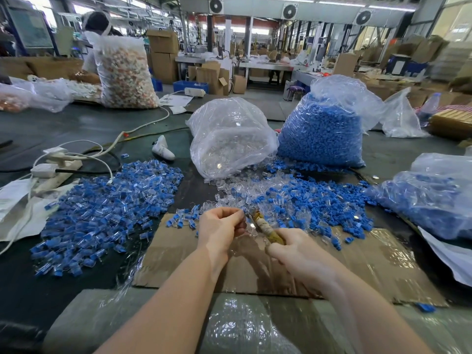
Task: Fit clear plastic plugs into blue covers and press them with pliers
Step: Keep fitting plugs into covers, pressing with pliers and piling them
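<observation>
A worker's left hand [221,223] pinches a small clear piece, too blurred to identify, at the tip of the pliers [265,227], whose tape-wrapped handles the right hand [296,254] grips, above a flattened sheet of cardboard [370,264] on the counter [84,123]. Loose clear plastic plugs [229,192] and blue covers [319,200] lie scattered just beyond the hands, with a heap of assembled blue-and-clear pieces [107,205] to the left. Behind stand a clear bag of plugs [229,136] and a bag of blue covers [324,134]. A white power strip [56,162] lies far left.
</observation>
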A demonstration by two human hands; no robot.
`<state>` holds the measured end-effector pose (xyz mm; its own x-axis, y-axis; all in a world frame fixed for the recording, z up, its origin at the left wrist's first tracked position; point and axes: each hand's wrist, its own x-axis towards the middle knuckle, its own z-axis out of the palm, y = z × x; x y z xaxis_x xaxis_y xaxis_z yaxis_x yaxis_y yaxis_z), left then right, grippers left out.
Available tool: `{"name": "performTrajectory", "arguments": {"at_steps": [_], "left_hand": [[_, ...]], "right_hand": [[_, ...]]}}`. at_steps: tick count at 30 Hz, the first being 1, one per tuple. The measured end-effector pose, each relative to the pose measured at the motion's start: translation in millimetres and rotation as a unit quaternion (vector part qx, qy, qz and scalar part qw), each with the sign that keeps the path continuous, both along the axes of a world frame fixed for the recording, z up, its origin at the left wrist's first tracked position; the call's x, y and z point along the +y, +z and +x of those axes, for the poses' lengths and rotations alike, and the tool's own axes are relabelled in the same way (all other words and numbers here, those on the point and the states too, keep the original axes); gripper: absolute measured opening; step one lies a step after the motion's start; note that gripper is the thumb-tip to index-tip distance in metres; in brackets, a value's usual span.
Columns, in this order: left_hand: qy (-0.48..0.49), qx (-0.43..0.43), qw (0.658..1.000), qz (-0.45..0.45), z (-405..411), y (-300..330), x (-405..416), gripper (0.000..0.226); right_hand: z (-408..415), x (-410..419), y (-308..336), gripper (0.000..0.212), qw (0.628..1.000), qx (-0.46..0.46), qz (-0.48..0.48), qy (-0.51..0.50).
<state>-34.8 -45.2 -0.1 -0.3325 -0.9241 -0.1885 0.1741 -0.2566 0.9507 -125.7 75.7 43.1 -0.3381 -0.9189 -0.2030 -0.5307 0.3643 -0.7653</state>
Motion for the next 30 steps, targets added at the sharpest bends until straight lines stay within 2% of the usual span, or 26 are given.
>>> {"name": "performTrajectory", "arguments": {"at_steps": [2, 3, 5, 7, 9, 11, 15, 17, 19, 22, 26, 28, 30], "left_hand": [[0.012, -0.051, 0.998, -0.046, 6.5, -1.4, -4.2, 0.007], [0.032, -0.099, 0.990, -0.093, 10.7, -1.5, -7.9, 0.005], [0.084, -0.225, 0.949, -0.206, 22.1, -0.5, -16.8, 0.005], [0.130, -0.322, 0.896, -0.277, 35.5, -0.8, -26.2, 0.012], [0.146, -0.369, 0.869, -0.297, 47.7, -5.0, -35.1, 0.017], [0.142, -0.397, 0.857, -0.296, 55.8, -11.8, -41.5, 0.020], [0.128, -0.436, 0.838, -0.303, 62.3, -22.0, -45.4, 0.022], [0.131, -0.467, 0.814, -0.319, 61.9, -21.8, -44.0, 0.025], [0.140, -0.476, 0.803, -0.330, 57.8, -19.1, -39.2, 0.029], [0.129, -0.425, 0.822, -0.356, 44.5, -14.5, -24.2, 0.030], [0.060, -0.356, 0.843, -0.399, 21.5, -14.0, -1.4, 0.031], [0.037, -0.340, 0.847, -0.407, 11.9, -15.9, 6.5, 0.029], [0.023, -0.332, 0.850, -0.408, 4.1, -18.1, 12.5, 0.026]], "right_hand": [[-5.5, 2.8, -2.2, 0.003, 0.999, -0.010, -0.024, -0.029], [-10.1, 4.0, -5.0, 0.008, 0.998, 0.004, -0.038, -0.049], [-21.2, 5.9, -10.6, 0.012, 0.992, 0.059, -0.059, -0.091], [-34.2, 8.0, -14.6, 0.018, 0.981, 0.124, -0.055, -0.141], [-51.5, 10.2, -20.1, 0.030, 0.958, 0.211, -0.016, -0.193], [-69.3, 12.8, -24.9, 0.035, 0.937, 0.264, 0.022, -0.225], [-91.3, 17.9, -31.9, 0.041, 0.919, 0.287, 0.066, -0.263], [-97.9, 20.4, -35.2, 0.047, 0.909, 0.299, 0.085, -0.279], [-102.4, 22.6, -38.5, 0.047, 0.902, 0.309, 0.106, -0.281], [-104.4, 24.5, -43.5, 0.050, 0.895, 0.325, 0.142, -0.270], [-99.3, 21.9, -40.7, 0.056, 0.893, 0.320, 0.160, -0.273], [-95.0, 19.5, -37.2, 0.055, 0.881, 0.355, 0.148, -0.275], [-88.5, 16.5, -35.8, 0.052, 0.867, 0.411, 0.077, -0.270]]}}
